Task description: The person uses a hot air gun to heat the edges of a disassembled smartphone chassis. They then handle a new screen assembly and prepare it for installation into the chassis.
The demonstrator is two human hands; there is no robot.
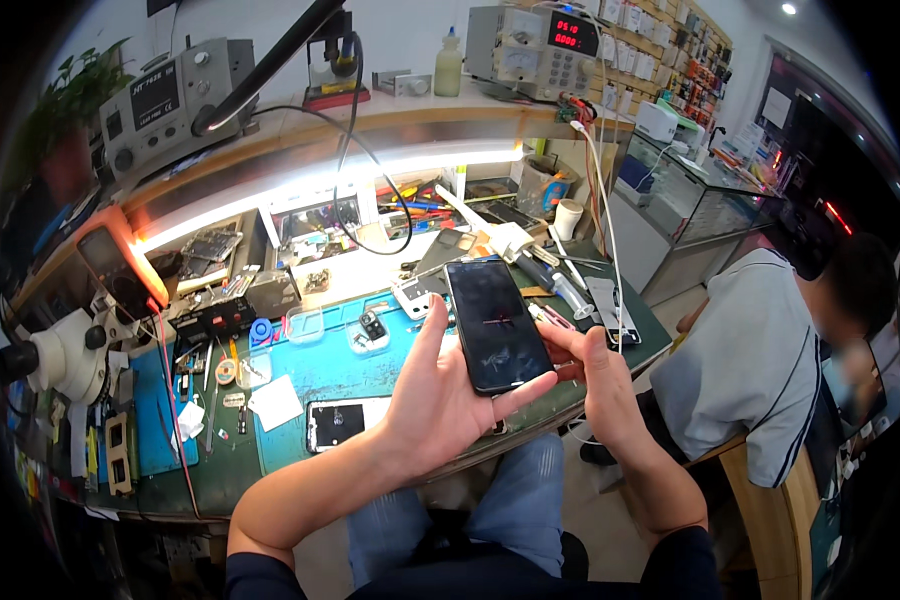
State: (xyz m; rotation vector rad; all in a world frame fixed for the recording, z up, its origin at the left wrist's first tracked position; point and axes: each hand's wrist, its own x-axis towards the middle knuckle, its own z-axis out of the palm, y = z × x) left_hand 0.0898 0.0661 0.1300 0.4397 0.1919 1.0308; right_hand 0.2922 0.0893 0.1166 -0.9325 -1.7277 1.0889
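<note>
A black smartphone (495,325) is held up above the front edge of the bench, its dark, smudged screen facing me. My left hand (432,400) grips it from the left and below, the thumb along its left side. At its lower right corner, my right hand (598,385) has bent fingers touching the edge. Behind the phone, part of a white phone part with camera holes (415,297) shows on the blue mat (340,370). Another phone (345,422), white-framed with a dark screen, lies by my left forearm.
Small clear boxes (368,335) and a white paper (275,403) lie on the mat. A microscope (65,350) and an orange multimeter (120,265) stand left. A syringe (570,295) lies right. A power supply (535,50) sits on the shelf. A person (740,345) sits at right.
</note>
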